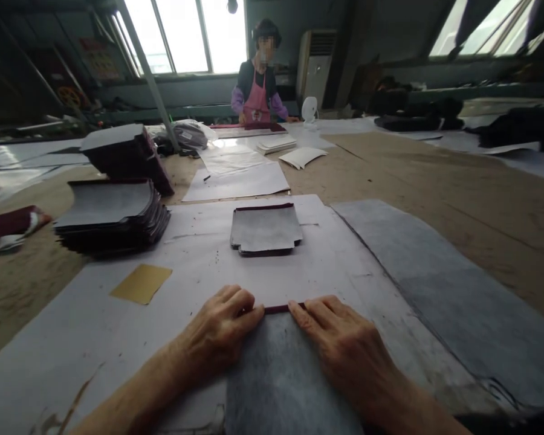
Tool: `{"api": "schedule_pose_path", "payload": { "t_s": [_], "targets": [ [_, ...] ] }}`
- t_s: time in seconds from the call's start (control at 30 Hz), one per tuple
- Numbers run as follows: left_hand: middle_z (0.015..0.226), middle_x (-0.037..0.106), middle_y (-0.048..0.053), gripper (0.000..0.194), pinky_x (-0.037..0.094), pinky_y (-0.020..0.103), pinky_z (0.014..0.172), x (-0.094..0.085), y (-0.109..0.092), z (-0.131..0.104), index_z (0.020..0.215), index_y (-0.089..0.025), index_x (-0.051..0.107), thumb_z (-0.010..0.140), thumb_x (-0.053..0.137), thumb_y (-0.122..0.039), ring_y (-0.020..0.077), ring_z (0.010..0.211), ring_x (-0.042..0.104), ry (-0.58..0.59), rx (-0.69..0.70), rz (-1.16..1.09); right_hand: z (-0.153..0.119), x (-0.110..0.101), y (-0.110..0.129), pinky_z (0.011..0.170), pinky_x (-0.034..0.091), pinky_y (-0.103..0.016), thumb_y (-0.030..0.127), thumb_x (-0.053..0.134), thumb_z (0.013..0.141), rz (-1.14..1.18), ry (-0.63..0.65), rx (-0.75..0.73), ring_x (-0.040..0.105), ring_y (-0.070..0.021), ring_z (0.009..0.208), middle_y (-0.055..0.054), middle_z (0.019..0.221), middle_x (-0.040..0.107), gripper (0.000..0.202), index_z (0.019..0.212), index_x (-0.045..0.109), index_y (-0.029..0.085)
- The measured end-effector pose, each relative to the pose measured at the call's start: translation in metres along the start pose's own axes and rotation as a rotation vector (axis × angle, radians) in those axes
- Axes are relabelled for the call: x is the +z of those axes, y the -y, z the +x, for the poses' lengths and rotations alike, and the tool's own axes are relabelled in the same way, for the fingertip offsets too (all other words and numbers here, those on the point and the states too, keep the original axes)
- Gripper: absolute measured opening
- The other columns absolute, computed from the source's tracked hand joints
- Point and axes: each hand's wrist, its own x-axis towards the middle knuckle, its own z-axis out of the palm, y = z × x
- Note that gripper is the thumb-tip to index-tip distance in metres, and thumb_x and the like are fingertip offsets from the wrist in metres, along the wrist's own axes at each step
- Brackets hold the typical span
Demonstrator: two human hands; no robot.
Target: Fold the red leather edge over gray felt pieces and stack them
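Note:
A grey sheet lies in front of me, with a narrow dark red strip folded along its far edge. My left hand is on the left end of that edge, its fingers curled and the thumb on the fold. On the right end, my right hand presses down with its fingers close together. Beyond the hands sits a small stack of grey notched pieces with a dark red top edge.
Tall stacks of grey and dark pieces stand at the left, near a yellow card. A long grey sheet lies at the right. Across the table a person in a pink apron stands near a white fan.

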Motion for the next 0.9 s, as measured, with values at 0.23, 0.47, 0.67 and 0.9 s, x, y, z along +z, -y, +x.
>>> {"api": "schedule_pose_path", "payload": {
  "t_s": [0.23, 0.47, 0.67, 0.9],
  "targets": [
    [0.079, 0.052, 0.008, 0.03, 0.043, 0.034, 0.061, -0.001, -0.001, 0.003, 0.103, -0.007, 0.055, 0.083, 0.032, -0.005, 0.0172, 0.07, 0.042, 0.059, 0.072, 0.152, 0.017, -0.008, 0.003, 0.094, 0.034, -0.056, 0.0, 0.037, 0.079, -0.151, -0.054, -0.064, 0.052, -0.0288, 0.099, -0.011, 0.091, 0.064, 0.034, 0.093, 0.067, 0.009],
    [0.076, 0.052, 0.007, 0.026, 0.043, 0.033, 0.061, -0.003, -0.002, 0.004, 0.094, -0.01, 0.058, 0.085, 0.034, -0.007, 0.0175, 0.069, 0.043, 0.049, 0.025, 0.072, 0.034, 0.01, 0.026, 0.066, 0.045, -0.033, 0.005, 0.037, 0.083, 0.114, -0.092, -0.023, 0.051, -0.02, 0.074, -0.007, 0.073, 0.059, 0.029, 0.081, 0.065, 0.011],
    [0.083, 0.054, 0.007, 0.031, 0.047, 0.029, 0.067, -0.011, 0.009, -0.012, 0.108, -0.013, 0.055, 0.083, 0.039, -0.002, 0.0146, 0.075, 0.047, -0.033, -0.071, -0.11, 0.029, 0.015, 0.024, 0.064, 0.044, -0.03, 0.005, 0.034, 0.085, 0.198, -0.066, -0.05, 0.049, -0.0175, 0.072, -0.006, 0.076, 0.059, 0.03, 0.088, 0.063, 0.011],
    [0.086, 0.054, 0.007, 0.035, 0.047, 0.031, 0.069, -0.017, 0.013, -0.021, 0.111, -0.013, 0.053, 0.081, 0.039, 0.0, 0.0148, 0.076, 0.047, 0.006, -0.071, -0.108, 0.03, 0.015, 0.021, 0.064, 0.044, -0.029, 0.006, 0.034, 0.087, 0.204, -0.096, -0.062, 0.051, -0.017, 0.073, -0.005, 0.077, 0.061, 0.031, 0.102, 0.061, 0.011]
  ]
}}
